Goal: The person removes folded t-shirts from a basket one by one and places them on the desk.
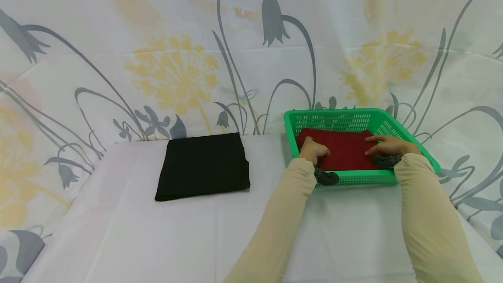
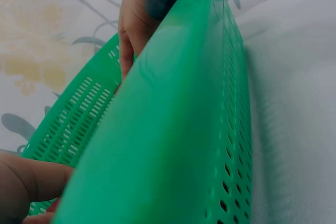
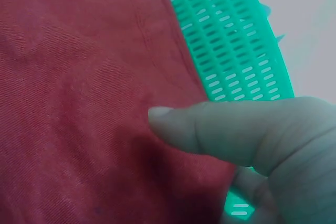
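Observation:
A folded red cloth (image 1: 346,150) lies inside a green plastic basket (image 1: 430,165), spanning most of its width. My left hand (image 1: 312,150) holds the cloth's left side, thumb on top and fingers down by the basket wall. On the opposite side my right hand (image 1: 389,146) grips the right edge. In the right wrist view the thumb (image 3: 210,129) lies over the red fabric (image 3: 79,103), while the other fingers go beneath its edge, partly hidden. The basket's near rim (image 2: 152,114) covers much of the left wrist view, with the left hand (image 2: 31,184) at its lower corner.
A folded black cloth (image 1: 204,167) lies flat on the white-covered table (image 1: 165,235), left of the basket. Behind the table hangs a flower-patterned curtain (image 1: 243,64), close to the basket's far side.

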### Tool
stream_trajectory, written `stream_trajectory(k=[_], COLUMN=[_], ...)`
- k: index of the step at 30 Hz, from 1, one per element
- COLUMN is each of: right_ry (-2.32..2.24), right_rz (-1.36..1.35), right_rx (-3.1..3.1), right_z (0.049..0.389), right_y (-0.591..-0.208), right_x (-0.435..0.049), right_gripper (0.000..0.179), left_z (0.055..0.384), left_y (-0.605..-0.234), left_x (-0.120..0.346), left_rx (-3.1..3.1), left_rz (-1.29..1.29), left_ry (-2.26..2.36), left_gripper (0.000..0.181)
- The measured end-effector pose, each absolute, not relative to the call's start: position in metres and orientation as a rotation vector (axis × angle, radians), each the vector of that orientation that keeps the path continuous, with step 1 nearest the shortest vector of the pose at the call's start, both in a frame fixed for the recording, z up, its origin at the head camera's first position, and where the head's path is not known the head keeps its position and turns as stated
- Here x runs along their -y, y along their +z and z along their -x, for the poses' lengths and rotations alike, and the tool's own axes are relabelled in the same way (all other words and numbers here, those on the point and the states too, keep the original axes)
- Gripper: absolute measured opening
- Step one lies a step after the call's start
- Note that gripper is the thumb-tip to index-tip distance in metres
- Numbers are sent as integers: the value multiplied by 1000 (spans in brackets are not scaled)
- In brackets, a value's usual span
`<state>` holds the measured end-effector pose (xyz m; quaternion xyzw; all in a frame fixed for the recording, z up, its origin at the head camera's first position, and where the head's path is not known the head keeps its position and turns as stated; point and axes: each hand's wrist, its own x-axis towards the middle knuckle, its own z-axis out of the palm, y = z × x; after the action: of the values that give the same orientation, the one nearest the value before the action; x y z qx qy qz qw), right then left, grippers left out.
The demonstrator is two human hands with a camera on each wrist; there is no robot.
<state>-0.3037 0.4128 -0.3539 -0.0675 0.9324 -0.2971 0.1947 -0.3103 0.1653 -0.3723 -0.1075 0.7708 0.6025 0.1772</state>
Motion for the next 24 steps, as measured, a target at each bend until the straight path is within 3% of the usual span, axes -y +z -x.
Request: stream_trajectory(k=[24], right_ry=[-967], right_rz=[166], right_rx=[-2645], right_z=[302], right_y=[-343], right_x=[-405], right_gripper=[65], left_z=[306], left_y=[-370], left_x=[-162], left_rx=[-2118], left_rz=[258], left_ry=[1808], left_gripper=[70])
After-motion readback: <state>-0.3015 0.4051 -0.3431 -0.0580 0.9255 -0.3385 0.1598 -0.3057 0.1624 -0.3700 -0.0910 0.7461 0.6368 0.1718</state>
